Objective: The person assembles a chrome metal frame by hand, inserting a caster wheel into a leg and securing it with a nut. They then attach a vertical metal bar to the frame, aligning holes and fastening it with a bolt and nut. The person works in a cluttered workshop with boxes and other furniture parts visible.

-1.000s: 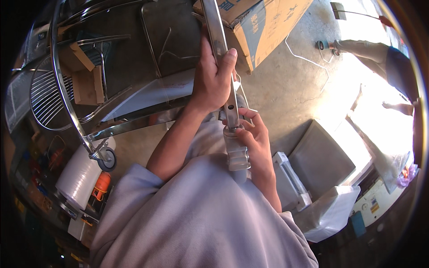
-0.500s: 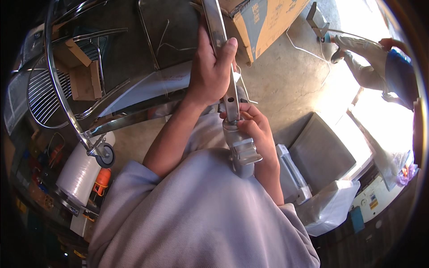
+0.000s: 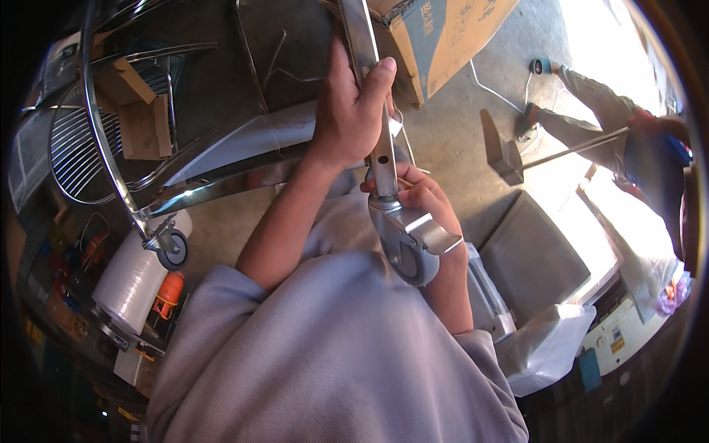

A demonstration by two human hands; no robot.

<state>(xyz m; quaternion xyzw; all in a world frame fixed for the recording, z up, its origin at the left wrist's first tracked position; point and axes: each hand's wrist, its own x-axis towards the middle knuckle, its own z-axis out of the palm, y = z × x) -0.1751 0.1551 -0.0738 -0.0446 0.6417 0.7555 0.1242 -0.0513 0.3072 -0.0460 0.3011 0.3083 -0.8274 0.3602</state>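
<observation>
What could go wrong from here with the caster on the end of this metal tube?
Your right hand sits where the caster meets the metal tube, so it might get pinched. The brake lever juts out close to that hand and could bump it if the caster swivels. The tube looks smooth, so your left hand could slip.

An apparent workshop with a bare concrete floor (image 3: 458, 148) holds a wheeled metal frame (image 3: 229, 183), a large cardboard box (image 3: 450, 44), a roll of plastic wrap (image 3: 140, 269) and a plastic-wrapped bundle (image 3: 550, 343).
</observation>
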